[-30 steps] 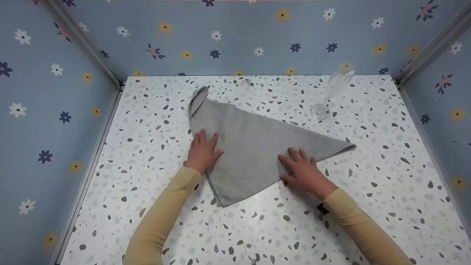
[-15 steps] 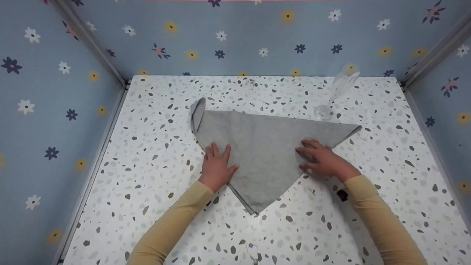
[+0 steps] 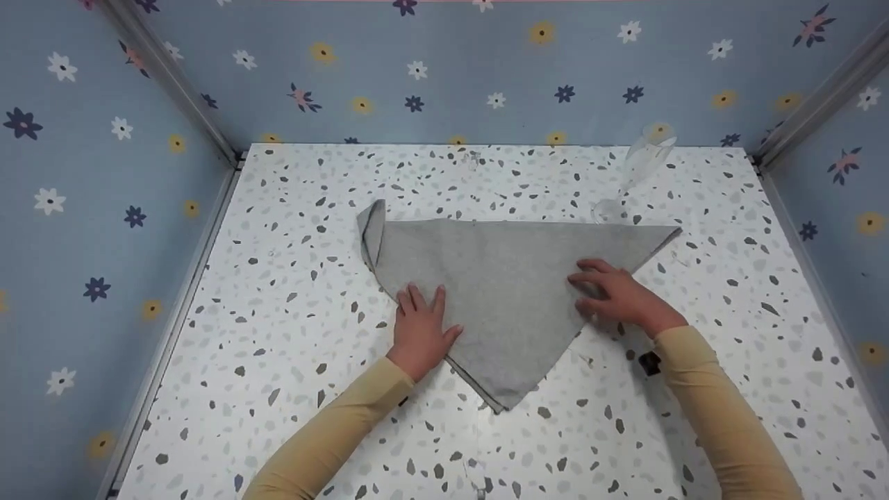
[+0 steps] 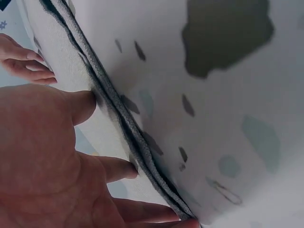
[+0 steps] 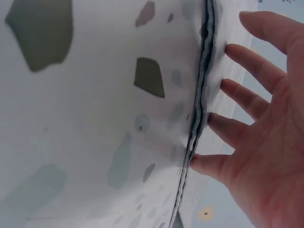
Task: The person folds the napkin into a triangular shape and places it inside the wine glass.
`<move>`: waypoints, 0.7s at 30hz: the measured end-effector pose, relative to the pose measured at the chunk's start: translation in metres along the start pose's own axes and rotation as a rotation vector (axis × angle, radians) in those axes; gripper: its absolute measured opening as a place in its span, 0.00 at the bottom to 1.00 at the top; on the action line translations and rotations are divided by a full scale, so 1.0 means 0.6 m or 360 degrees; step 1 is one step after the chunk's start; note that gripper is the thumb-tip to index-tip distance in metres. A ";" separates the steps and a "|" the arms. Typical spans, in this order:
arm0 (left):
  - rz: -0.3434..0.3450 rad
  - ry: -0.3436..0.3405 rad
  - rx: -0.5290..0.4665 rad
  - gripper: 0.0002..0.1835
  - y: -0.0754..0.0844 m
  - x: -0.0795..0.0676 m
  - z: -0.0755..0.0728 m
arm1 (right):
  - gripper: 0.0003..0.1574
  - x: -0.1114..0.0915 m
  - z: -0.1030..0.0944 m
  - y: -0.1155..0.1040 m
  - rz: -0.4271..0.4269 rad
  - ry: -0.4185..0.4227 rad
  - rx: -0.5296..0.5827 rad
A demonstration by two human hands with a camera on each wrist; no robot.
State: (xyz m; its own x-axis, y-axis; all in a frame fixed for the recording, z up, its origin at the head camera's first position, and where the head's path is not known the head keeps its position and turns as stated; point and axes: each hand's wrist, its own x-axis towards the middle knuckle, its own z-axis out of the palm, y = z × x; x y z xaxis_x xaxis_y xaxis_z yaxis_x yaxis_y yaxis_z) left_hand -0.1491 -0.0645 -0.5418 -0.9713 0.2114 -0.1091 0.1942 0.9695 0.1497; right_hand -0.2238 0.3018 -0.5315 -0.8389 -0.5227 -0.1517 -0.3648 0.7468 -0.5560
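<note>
A grey cloth (image 3: 500, 292), folded into a rough triangle, lies on the speckled table with one point toward the person. Its far left corner is curled up in a small flap. My left hand (image 3: 421, 333) rests on the cloth's left edge with fingers spread. On the right edge sits my right hand (image 3: 615, 295), its fingertips touching the fabric. In the left wrist view, the layered cloth edge (image 4: 114, 102) runs under the fingers of the left hand (image 4: 61, 156). The right wrist view has the right hand (image 5: 266, 109) extended along the doubled edge (image 5: 199, 95).
A clear stemmed glass (image 3: 646, 163) stands behind the cloth at the back right, its foot close to the cloth's far edge. Blue flowered panels (image 3: 444, 69) enclose the white speckled table (image 3: 278, 333) at the back and both sides.
The cloth has turned counterclockwise, so its far edge now lies nearly level and its near point has shifted right. Both hands have moved right along with it, the left one also nearer.
</note>
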 end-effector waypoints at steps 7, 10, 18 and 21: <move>-0.0003 0.0005 -0.0030 0.41 0.014 -0.013 0.004 | 0.30 -0.001 -0.001 0.008 0.0000 0.0007 -0.0016; 0.0009 -0.0005 -0.0040 0.42 0.020 -0.020 0.004 | 0.29 0.000 -0.006 0.012 0.0019 0.0012 -0.0015; -0.0010 0.0025 0.0002 0.40 0.014 -0.008 0.001 | 0.31 -0.001 -0.005 0.008 0.0066 0.0064 -0.0068; -0.0013 0.0038 0.0000 0.40 -0.008 0.011 -0.003 | 0.35 -0.003 0.004 0.002 0.0086 0.0058 -0.0134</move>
State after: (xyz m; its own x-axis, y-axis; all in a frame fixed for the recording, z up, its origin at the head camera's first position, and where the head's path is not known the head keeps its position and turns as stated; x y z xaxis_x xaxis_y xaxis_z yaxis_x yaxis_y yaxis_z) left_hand -0.1570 -0.0681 -0.5413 -0.9758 0.2006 -0.0870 0.1863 0.9711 0.1491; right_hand -0.2218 0.3026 -0.5337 -0.8719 -0.4666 -0.1487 -0.3501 0.8061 -0.4770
